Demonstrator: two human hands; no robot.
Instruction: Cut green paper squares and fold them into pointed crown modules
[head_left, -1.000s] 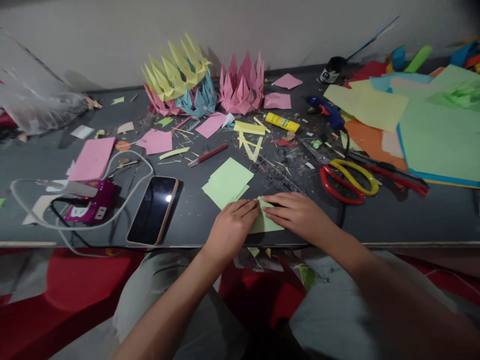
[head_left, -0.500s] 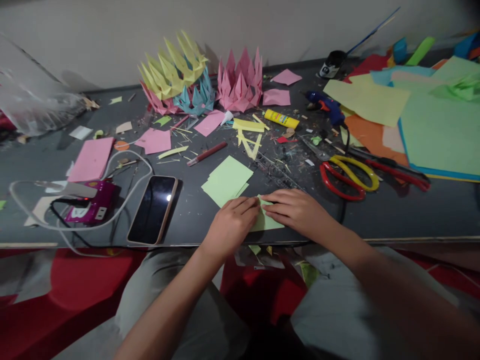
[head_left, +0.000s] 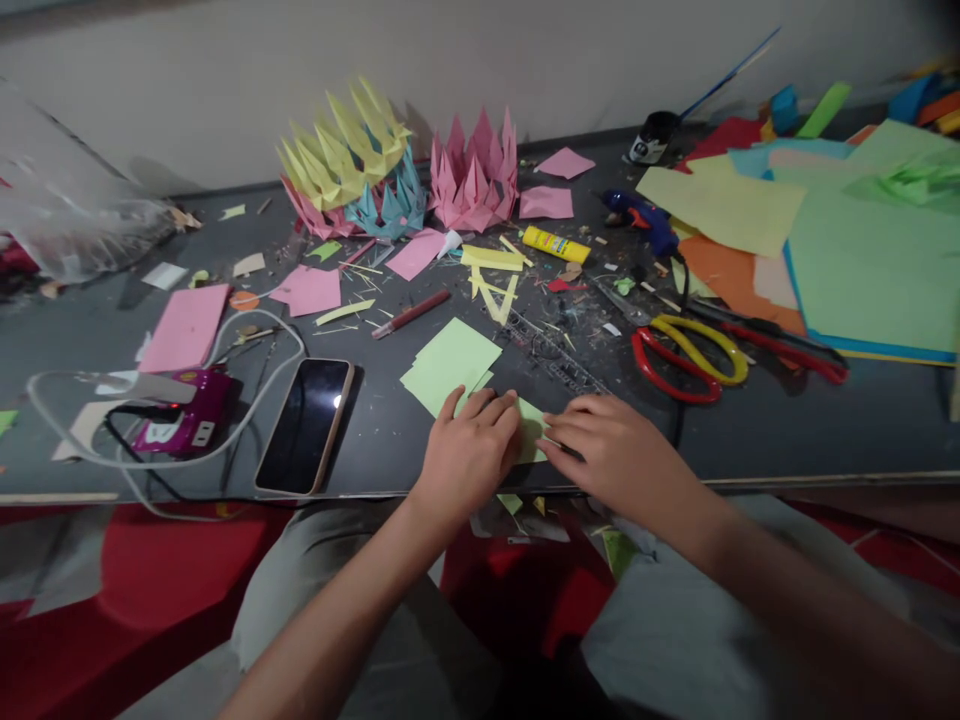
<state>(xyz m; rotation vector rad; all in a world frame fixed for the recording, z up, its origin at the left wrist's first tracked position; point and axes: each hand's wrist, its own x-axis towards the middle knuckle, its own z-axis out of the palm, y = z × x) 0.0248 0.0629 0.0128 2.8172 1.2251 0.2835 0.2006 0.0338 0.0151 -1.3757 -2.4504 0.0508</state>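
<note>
A small piece of light green paper [head_left: 532, 432] lies at the table's front edge, largely covered by my hands. My left hand [head_left: 474, 440] presses down on its left part with the fingers curled, hiding that side. At the right edge of the same paper, my right hand [head_left: 600, 440] pinches it with fingers and thumb close together. Just beyond my left hand rests a stack of green paper squares [head_left: 452, 362], slightly fanned. Whether the paper under my hands is folded is hard to make out.
Left of my hands lie a phone [head_left: 306, 425] and a purple power adapter [head_left: 196, 412] with looped cables. To the right are red-and-yellow-handled scissors [head_left: 694, 358], a glue gun [head_left: 646, 222] and coloured sheets [head_left: 885, 260]. Folded paper crowns [head_left: 474, 180] and a glue stick [head_left: 556, 245] stand or lie behind.
My left hand has curled its fingers further over the green paper. My right hand has slid slightly right, toward the paper's edge. The view has shifted a little.
</note>
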